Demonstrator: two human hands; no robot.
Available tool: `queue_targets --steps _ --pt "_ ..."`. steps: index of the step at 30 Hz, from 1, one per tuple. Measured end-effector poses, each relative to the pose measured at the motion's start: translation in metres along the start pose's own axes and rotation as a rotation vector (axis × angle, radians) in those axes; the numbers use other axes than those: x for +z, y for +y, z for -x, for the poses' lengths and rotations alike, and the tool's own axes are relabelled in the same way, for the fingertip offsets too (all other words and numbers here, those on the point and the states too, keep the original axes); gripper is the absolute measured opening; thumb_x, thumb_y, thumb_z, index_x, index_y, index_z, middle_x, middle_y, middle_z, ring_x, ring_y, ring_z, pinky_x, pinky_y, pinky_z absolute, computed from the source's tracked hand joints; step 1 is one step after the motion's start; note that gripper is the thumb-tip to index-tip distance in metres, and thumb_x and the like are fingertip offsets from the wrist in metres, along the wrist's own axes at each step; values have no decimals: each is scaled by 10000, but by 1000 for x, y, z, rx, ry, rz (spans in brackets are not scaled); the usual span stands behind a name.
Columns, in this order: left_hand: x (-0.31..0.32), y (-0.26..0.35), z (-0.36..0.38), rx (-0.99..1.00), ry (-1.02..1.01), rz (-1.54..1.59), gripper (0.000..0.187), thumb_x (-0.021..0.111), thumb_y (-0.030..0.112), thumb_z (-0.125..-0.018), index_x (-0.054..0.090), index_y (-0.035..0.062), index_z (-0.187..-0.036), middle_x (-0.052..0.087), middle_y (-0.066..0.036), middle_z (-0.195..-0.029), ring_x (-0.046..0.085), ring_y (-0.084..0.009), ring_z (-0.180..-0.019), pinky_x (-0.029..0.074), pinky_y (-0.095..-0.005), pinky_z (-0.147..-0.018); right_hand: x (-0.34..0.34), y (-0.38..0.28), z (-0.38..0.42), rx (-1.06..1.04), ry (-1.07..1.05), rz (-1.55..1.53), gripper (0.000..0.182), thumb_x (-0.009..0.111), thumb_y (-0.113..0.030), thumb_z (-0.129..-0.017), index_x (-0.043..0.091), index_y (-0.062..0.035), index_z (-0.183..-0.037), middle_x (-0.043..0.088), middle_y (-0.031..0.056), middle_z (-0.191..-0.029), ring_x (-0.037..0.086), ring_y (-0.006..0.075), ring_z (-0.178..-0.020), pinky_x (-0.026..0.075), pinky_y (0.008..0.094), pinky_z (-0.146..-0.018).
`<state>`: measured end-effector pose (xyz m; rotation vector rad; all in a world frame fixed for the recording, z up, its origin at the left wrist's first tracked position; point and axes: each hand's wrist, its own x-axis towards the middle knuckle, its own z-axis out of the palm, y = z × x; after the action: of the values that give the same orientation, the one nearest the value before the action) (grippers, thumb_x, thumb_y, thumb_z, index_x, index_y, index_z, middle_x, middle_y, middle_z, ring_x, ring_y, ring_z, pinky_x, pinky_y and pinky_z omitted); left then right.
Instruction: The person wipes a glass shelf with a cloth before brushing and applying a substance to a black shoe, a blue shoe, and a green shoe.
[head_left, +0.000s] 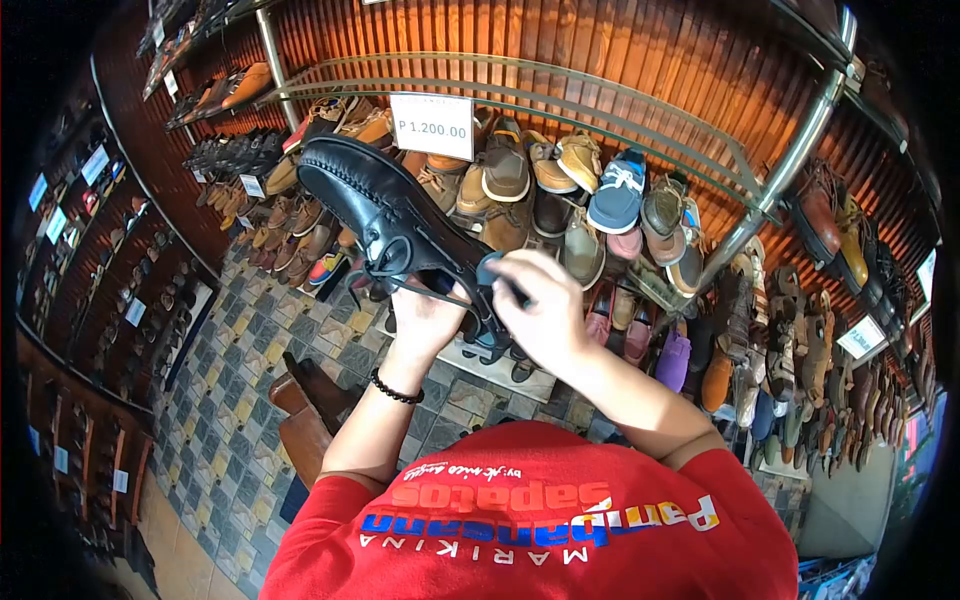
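Note:
A black leather lace-up shoe [385, 205] is held up in front of me, toe pointing up and to the left. My left hand [425, 320] grips it from below near the heel, a black bead bracelet on that wrist. My right hand [545, 310] is closed over the heel end, fingers at the shoe's opening, where a small dark thing shows that I cannot identify. The black laces hang in loose loops between my hands.
Slanted racks [600, 200] of brown, tan and blue shoes fill the wall ahead, with a price card "P 1,200.00" [432, 125]. More shoe shelves run down the left [120, 280] and right [850, 300]. A wooden stool [305, 405] stands on the tiled floor below my left arm.

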<state>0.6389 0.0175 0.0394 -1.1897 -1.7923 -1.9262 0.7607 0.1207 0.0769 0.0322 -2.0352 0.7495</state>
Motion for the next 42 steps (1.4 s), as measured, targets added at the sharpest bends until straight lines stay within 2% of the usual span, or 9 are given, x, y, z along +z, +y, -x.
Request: queue_targets --steps 4,7,12,16,21,24,30,34,42 --pt "-10 9 -7 -163 46 200 298 665 -2 -728 558 -39 -1003 630 -92 -942 603 -177 -844 493 -305 -781 -12 4 23 -146 -72 63 202 659 6 -706 623 -6 -905 596 142 -879 602 291 -817 498 357 -744" --pt "-8 3 -1 -177 5 -85 313 667 -5 -727 554 -39 -1017 628 -90 -944 600 -172 -860 481 -299 -803 -10 16 5 201 43 11 177 634 -2 -733 630 1 -910 610 143 -856 615 272 -795 498 326 -711" --pt "-9 6 -7 -227 142 340 312 678 37 -737 555 -46 -1012 621 -87 -952 589 -180 -875 467 -322 -819 -7 -3 28 -104 -51 40 205 647 11 -709 635 -9 -912 615 144 -899 619 271 -841 495 331 -750" --pt "-13 -5 -6 -164 189 196 321 666 44 -758 519 -28 -1035 597 -79 -972 561 -154 -879 454 -285 -787 -8 25 18 241 71 -31 210 660 15 -705 629 -8 -912 608 138 -926 616 254 -832 499 334 -734" --pt "-17 -9 -13 -232 319 674 307 634 8 -760 482 -12 -1026 567 -85 -1002 559 -172 -900 461 -310 -812 -1 0 32 -102 -51 -23 239 663 14 -709 603 -15 -939 593 136 -927 605 254 -838 489 316 -734" --pt "-19 -12 -10 -261 290 918 323 617 3 -792 459 -3 -1073 546 -91 -1058 565 -183 -910 477 -311 -816 2 11 27 189 42 -162 242 638 58 -668 580 -6 -894 582 128 -945 588 239 -846 474 290 -702" --pt "-3 -35 17 -398 60 621 262 588 94 -856 511 39 -1101 578 -58 -1027 571 -173 -915 489 -324 -803 -1 -3 0 -112 51 -83 305 634 69 -660 616 -8 -955 594 130 -933 600 250 -810 483 304 -685" --pt "15 -12 18 -615 181 1111 283 597 102 -845 524 52 -1114 584 -58 -1035 569 -163 -941 490 -315 -820 -1 -18 -21 -250 65 -21 277 644 48 -670 639 -18 -939 603 125 -903 600 262 -774 496 331 -678" --pt "20 -48 19 -408 140 708 195 552 118 -871 540 51 -1053 593 -35 -995 564 -130 -869 481 -303 -793 12 -13 -3 -422 -99 -8 267 674 2 -665 629 5 -928 571 143 -931 580 315 -810 489 386 -739"
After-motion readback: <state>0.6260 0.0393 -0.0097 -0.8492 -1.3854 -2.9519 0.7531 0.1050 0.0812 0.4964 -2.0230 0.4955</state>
